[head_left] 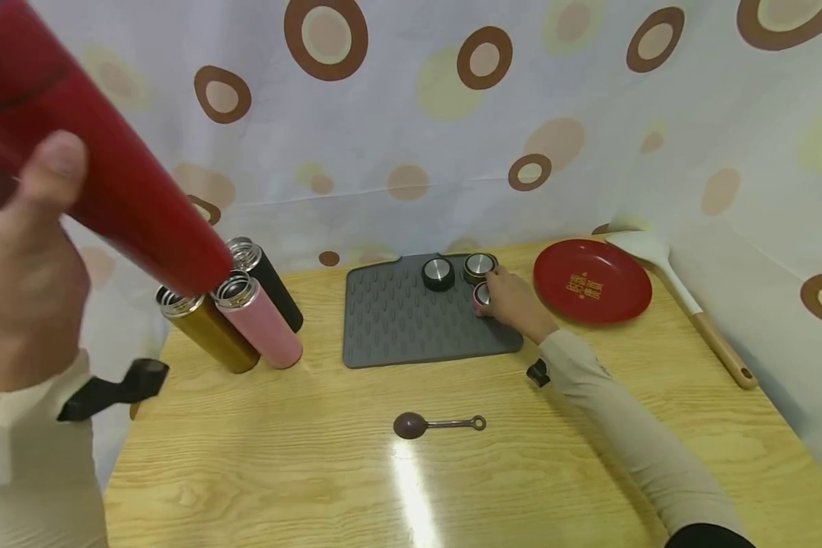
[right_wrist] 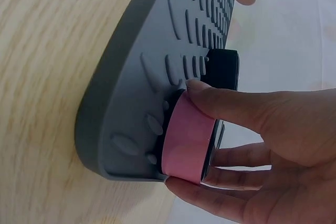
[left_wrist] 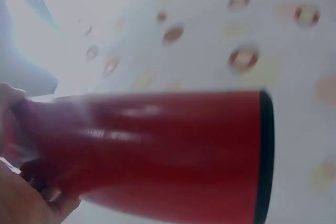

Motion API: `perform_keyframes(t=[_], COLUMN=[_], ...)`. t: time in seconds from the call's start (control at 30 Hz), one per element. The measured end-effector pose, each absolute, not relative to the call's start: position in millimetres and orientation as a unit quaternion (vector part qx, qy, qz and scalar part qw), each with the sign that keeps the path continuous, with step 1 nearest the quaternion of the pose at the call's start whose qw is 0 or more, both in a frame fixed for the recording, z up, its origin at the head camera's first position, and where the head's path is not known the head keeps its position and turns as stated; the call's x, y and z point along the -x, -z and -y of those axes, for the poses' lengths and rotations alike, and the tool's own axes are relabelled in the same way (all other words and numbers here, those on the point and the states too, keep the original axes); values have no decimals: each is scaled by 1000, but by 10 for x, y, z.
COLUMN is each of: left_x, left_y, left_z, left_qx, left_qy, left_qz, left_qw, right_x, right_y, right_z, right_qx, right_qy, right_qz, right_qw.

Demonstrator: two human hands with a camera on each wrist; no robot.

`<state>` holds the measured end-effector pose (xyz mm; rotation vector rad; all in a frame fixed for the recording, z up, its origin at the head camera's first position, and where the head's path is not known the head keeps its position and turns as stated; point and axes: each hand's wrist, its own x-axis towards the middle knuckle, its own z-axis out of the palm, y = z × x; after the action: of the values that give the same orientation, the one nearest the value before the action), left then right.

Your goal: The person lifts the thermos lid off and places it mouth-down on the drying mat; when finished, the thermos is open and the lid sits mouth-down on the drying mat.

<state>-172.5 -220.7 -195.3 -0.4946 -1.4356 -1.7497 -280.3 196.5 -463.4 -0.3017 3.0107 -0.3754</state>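
High at the left, my left hand grips a large red thermos, tilted, one end pointing down to the right. In the left wrist view, a black band rings one end of the thermos. My right hand pinches a small pink lid between thumb and fingers at the right side of a grey ribbed mat. The lid sits on the mat. Close to it on the mat are a black lid and a dark lid with a gold rim.
Open flasks in gold, pink and black stand together at the left. A spoon lies near the table's middle. A red plate and a white turner with a wooden handle lie at the right. A patterned curtain hangs behind.
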Motion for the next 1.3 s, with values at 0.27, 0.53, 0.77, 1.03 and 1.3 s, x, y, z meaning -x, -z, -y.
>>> perform_keyframes(t=[0.27,0.53,0.77,1.03,1.3], left_x=[1536,1709,1692,1742,1715], left_y=[2749,3349,3665,3898,4113], left_z=[1674,1366,1221,1131,1069], left_qx=[188,207,243,293,319], left_qy=[721,634,543,438,380], left_qz=[658,744,801,844,856], left_qw=[110,42,67,102,145], right_x=[2794,2800,2463,1984,1829], right_y=[4634,4606,4147,3639,3825], right_z=[-1929,-1942,-1784,-1405,-1287], right_qx=[100,96,153,253,234], right_qy=[136,131,290,548,528], right_qz=[-985,-985,-944,-785,-814], right_qw=[39,53,-14,140,56])
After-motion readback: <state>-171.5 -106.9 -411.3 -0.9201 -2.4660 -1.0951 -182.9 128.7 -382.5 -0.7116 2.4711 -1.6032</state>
